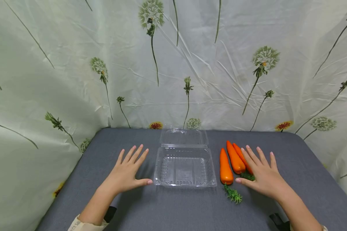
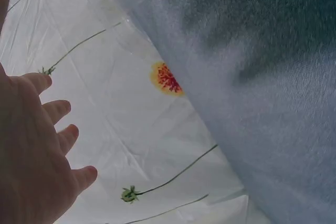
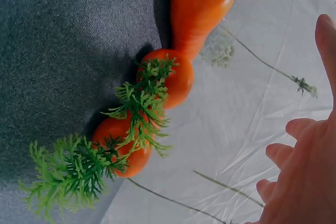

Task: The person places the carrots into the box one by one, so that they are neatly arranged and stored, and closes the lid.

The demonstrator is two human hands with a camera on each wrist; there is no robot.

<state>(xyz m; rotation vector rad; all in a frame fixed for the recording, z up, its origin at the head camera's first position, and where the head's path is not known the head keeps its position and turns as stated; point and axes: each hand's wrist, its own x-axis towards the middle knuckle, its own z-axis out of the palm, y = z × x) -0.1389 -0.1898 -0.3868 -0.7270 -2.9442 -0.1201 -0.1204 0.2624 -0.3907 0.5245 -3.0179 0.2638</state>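
A clear plastic clamshell box (image 1: 185,184) lies with its lid (image 1: 183,136) folded back in the middle of the grey table. Just left of it my left hand (image 1: 126,175) spreads its fingers, the thumb tip right at the box's side, nothing held. Three orange carrots (image 1: 225,166) with green leafy tops (image 1: 233,194) lie to the right of the box. My right hand (image 1: 261,176), fingers spread and holding nothing, partly covers the rightmost carrot in the head view. In the right wrist view, the carrots (image 3: 202,9) and their leaves (image 3: 68,171) appear beside the right hand (image 3: 304,177).
Grey cloth covers the table (image 1: 188,211). A white curtain (image 1: 127,64) printed with dandelions and other flowers hangs behind it and along both sides. Dark bands (image 1: 110,214) sit under both wrists.
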